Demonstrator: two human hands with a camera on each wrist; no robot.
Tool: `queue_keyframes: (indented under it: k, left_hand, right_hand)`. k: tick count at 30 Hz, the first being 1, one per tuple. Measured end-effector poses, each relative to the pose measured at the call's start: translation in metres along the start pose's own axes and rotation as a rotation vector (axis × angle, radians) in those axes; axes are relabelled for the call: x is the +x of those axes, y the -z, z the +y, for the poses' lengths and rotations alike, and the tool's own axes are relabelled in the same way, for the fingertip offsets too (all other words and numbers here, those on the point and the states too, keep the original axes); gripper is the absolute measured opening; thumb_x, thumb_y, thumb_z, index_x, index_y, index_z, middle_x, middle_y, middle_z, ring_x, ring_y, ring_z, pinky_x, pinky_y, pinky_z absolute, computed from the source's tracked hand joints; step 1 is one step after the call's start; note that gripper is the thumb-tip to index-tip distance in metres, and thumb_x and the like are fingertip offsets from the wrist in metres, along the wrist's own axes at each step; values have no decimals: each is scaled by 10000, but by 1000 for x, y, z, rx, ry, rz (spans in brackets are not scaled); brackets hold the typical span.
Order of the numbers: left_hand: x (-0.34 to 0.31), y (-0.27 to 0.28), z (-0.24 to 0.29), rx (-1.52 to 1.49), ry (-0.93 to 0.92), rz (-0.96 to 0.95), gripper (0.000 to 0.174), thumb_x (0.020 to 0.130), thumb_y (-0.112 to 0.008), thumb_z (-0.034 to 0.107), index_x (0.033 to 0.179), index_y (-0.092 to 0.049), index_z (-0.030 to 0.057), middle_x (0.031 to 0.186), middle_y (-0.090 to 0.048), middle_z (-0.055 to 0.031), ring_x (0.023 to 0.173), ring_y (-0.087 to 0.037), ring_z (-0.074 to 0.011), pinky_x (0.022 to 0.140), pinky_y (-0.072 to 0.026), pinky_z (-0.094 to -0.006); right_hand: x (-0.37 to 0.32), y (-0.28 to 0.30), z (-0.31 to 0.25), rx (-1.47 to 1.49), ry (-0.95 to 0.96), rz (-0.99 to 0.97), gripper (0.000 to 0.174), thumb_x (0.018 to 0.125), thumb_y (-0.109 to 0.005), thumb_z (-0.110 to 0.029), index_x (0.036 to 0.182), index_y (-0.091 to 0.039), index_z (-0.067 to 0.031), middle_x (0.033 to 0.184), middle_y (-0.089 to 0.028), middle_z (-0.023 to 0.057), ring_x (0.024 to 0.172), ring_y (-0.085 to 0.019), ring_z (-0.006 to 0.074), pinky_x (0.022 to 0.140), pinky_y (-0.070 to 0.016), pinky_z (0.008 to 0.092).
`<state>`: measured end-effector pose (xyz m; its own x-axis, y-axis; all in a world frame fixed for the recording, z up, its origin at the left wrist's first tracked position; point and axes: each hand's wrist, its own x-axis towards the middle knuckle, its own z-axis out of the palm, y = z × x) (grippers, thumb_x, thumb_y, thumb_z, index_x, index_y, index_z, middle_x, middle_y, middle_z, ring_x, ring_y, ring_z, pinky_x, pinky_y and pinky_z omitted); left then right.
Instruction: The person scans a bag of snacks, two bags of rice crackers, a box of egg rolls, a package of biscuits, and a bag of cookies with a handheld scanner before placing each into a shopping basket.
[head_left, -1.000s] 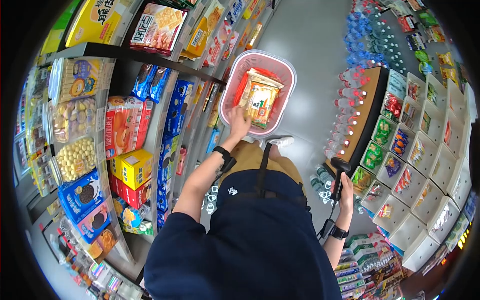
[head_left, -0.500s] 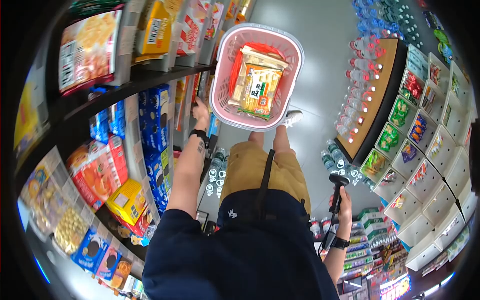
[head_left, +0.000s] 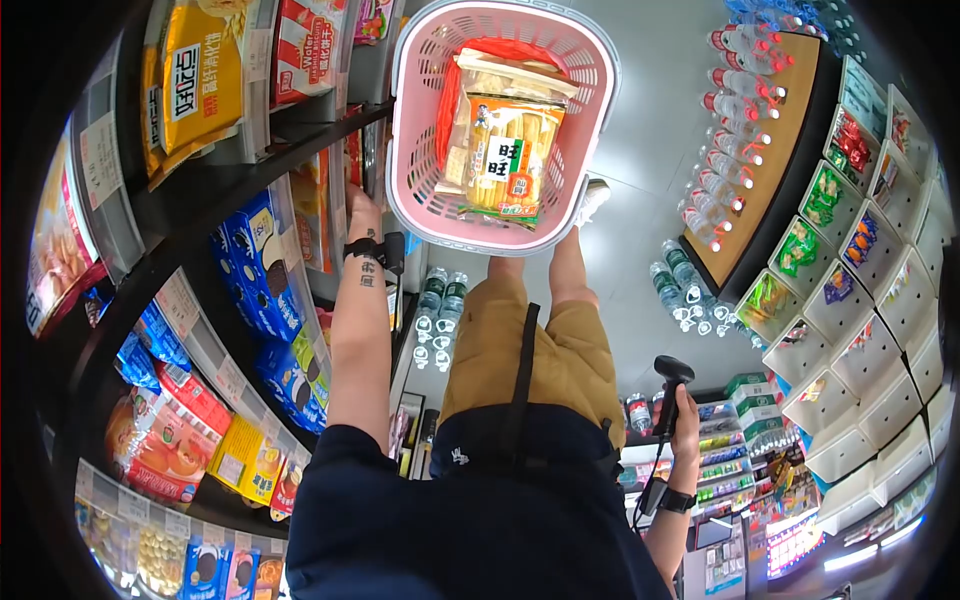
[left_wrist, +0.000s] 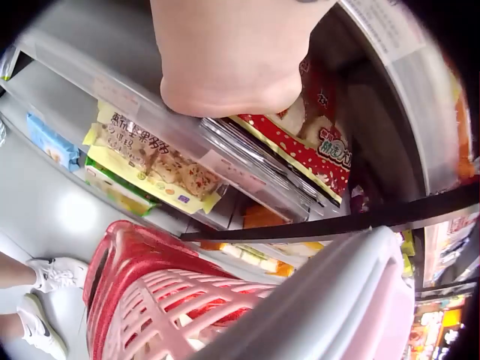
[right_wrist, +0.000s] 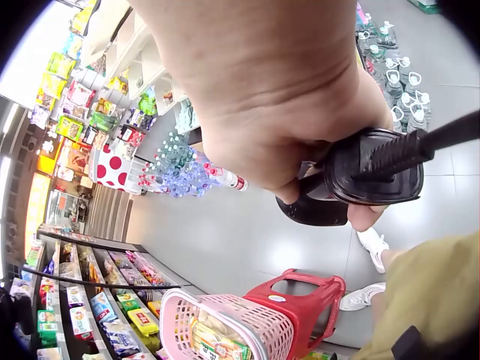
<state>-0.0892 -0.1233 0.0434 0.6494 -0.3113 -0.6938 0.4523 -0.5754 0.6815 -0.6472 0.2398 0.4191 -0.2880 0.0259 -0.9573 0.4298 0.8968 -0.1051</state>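
"Looking down at your pink slatted plastic basket with its pale grey rim (head_left: 415, 115), what do you have inside?"

"You have a clear packet of long pale-yellow sticks (head_left: 522, 150) on top, lying over a second, beige packet (head_left: 455, 165)."

"And your hands?"

"Your left hand (head_left: 363, 212) reaches into the black-edged shelf (head_left: 290, 147), near a glossy red snack packet (left_wrist: 336, 150); I cannot tell whether its fingers are apart or together. Your right hand (head_left: 686, 425) has its fingers wrapped round a black handheld device (head_left: 674, 370)."
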Motion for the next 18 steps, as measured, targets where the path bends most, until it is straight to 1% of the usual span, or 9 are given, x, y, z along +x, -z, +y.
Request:
queue_keyframes:
  k: [6,8,9,10,12,13,14,16,18]
  left_hand:
    - [13,14,4,-107,-58,36,639,1009,-583,491,1428,-513,14,1412,-588,-124,1257,-582,-235,1047,-470,-330]
    - [13,29,-3,-263,-61,-297,449,1021,-616,343,1340,-564,31,1374,-611,-102,1224,-604,-219,1025,-507,-355]
    - [10,35,-5,-362,-65,-410,385,1027,-608,276,1325,-575,35,1359,-627,-100,1218,-613,-236,1052,-507,-399]
    - [0,36,-1,-370,-66,-411,385,1027,-608,276,1325,-575,35,1359,-627,-100,1218,-613,-236,1052,-507,-399]
    - [-28,41,7,-565,109,-424,369,1019,-615,226,1330,-574,32,1346,-638,-109,1211,-622,-244,1090,-483,-413]
    - [-47,41,13,-509,108,-434,352,1029,-596,215,1329,-578,33,1292,-667,-96,1187,-638,-240,1075,-498,-390]
    - [-61,50,12,-517,106,-431,352,1029,-596,215,1329,-578,33,1292,-667,-96,1187,-638,-240,1075,-498,-390]
    - [-78,68,9,-565,306,-408,373,998,-637,217,1323,-586,41,1278,-679,-94,1176,-646,-251,1069,-489,-410]
    - [-91,93,-3,-476,312,-426,437,961,-673,257,1342,-575,67,1309,-665,-83,1199,-634,-245,1062,-475,-418]
  right_hand:
    - [-2,1,-13,7,7,-10,462,1062,-499,-468,1134,-620,-28,704,-641,55,550,-617,152,506,-508,280]
    - [-1,2,-17,-30,25,14,466,1060,-503,-469,1140,-617,-24,700,-638,59,550,-623,162,513,-514,283]
    - [-3,1,-20,-32,34,15,466,1060,-503,-469,1140,-617,-24,700,-638,59,550,-623,162,513,-514,283]
    - [-5,1,-23,-30,48,2,468,1059,-504,-469,1149,-614,-23,699,-637,59,546,-624,165,512,-515,287]
    - [-7,3,-26,-36,65,-12,470,1059,-505,-470,1157,-610,-23,698,-636,60,542,-624,168,510,-516,290]
    - [-6,4,-25,-46,66,-26,472,1058,-506,-471,1164,-605,-22,700,-639,61,542,-625,167,509,-515,289]
    - [-5,6,-24,-57,67,-39,473,1058,-507,-472,1170,-600,-21,702,-641,63,543,-626,167,508,-513,288]
    - [-4,7,-26,-77,84,-52,477,1056,-509,-476,1172,-594,-21,705,-643,65,542,-625,166,505,-510,287]
    - [-6,10,-29,-98,105,-63,481,1055,-511,-480,1175,-589,-21,707,-646,68,540,-625,166,502,-507,287]
